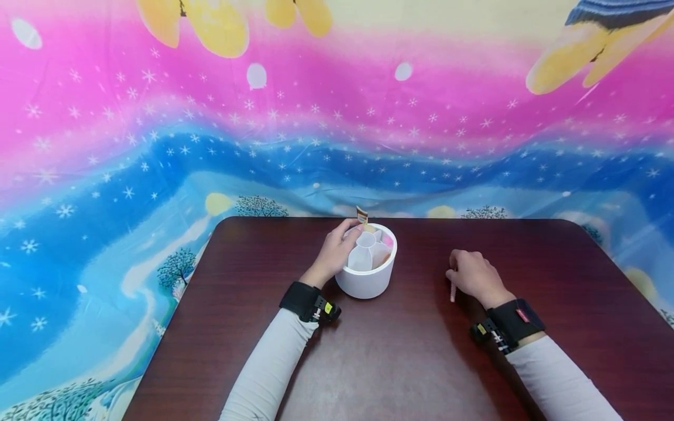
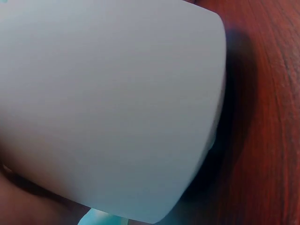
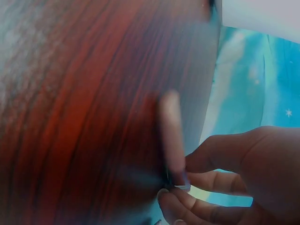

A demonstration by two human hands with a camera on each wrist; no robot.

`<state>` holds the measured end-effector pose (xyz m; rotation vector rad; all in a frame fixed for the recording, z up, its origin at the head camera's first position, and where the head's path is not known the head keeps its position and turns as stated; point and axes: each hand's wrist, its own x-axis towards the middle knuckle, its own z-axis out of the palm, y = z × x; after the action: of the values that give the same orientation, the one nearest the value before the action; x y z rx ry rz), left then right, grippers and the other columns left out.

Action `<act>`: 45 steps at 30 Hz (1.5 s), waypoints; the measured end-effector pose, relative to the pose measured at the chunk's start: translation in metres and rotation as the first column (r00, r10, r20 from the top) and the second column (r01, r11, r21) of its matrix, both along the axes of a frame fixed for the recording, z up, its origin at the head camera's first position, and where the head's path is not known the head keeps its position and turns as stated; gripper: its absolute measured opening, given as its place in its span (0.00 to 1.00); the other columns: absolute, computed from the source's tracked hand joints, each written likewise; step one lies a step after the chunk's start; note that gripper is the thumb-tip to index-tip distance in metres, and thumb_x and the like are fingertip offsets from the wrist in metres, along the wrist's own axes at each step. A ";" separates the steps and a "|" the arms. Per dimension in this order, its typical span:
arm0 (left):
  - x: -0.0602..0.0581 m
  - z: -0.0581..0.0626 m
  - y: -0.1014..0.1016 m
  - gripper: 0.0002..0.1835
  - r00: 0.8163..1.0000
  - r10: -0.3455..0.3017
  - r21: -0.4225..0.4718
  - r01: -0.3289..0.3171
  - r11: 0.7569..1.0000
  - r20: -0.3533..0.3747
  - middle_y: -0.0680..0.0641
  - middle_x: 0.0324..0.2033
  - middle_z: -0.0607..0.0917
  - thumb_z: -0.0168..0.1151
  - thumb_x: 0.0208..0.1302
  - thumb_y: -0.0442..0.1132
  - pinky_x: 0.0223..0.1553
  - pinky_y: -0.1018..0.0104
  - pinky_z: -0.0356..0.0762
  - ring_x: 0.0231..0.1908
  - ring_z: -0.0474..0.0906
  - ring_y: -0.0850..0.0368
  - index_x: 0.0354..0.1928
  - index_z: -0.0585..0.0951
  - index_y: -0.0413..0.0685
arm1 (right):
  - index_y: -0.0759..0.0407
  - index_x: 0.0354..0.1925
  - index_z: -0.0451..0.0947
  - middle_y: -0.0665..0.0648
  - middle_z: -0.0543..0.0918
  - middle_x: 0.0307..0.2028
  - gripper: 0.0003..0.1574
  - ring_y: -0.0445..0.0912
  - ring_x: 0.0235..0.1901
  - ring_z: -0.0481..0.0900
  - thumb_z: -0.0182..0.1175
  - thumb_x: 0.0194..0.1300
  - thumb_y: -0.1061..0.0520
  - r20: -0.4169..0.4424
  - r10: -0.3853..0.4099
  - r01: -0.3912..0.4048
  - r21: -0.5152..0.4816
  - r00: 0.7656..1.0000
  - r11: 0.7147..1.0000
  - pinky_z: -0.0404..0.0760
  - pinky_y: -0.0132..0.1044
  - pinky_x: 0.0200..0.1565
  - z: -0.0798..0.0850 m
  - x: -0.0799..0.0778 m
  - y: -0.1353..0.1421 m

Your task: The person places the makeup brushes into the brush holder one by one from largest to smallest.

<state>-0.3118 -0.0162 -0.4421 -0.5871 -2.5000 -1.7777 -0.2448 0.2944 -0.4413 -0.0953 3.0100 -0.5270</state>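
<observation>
A white round organizer with a central tube and several compartments stands on the table, left of the middle. My left hand grips its left rim, the thumb reaching over the top. The organizer's smooth wall fills most of the left wrist view, where little of the hand shows. Out to the right, my right hand pinches a short pinkish stick by one end, close above the table. A small clear piece shows at the pinched end; the stick's exact kind is unclear.
A striped flat piece sticks up at the organizer's back. Something pink lies in a right compartment. The dark red-brown table ends at a patterned cloth backdrop.
</observation>
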 end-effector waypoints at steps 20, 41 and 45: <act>-0.001 -0.001 0.000 0.26 1.000 0.010 0.009 -0.010 1.000 -0.028 0.51 0.56 0.76 0.42 0.69 0.62 0.48 0.57 0.76 0.51 0.76 0.56 0.58 0.73 0.56 | 0.56 0.39 0.80 0.50 0.83 0.27 0.08 0.41 0.26 0.79 0.64 0.60 0.57 -0.458 0.059 -0.133 -0.131 0.887 0.983 0.75 0.40 0.32 0.064 0.002 -0.037; -0.001 -0.005 0.003 0.26 0.999 0.017 0.009 -0.017 1.000 -0.047 0.50 0.55 0.77 0.41 0.70 0.61 0.47 0.61 0.77 0.50 0.77 0.56 0.59 0.73 0.55 | 0.62 0.39 0.81 0.56 0.84 0.35 0.07 0.46 0.32 0.84 0.63 0.60 0.63 -0.490 0.153 -0.404 -0.462 0.858 0.790 0.79 0.28 0.33 0.128 0.032 -0.117; -0.002 -0.005 0.003 0.26 0.998 0.025 0.007 -0.025 1.000 -0.056 0.51 0.55 0.77 0.41 0.69 0.61 0.45 0.63 0.77 0.47 0.79 0.57 0.59 0.73 0.56 | 0.56 0.39 0.81 0.51 0.84 0.36 0.07 0.40 0.33 0.83 0.63 0.61 0.57 -0.462 0.149 -0.369 -0.435 0.875 0.821 0.80 0.30 0.34 0.110 0.018 -0.109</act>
<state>-0.3139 -0.0133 -0.4470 -0.5941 -2.4530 -1.7358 -0.2264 0.1855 -0.3317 -0.7412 3.0463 -1.4217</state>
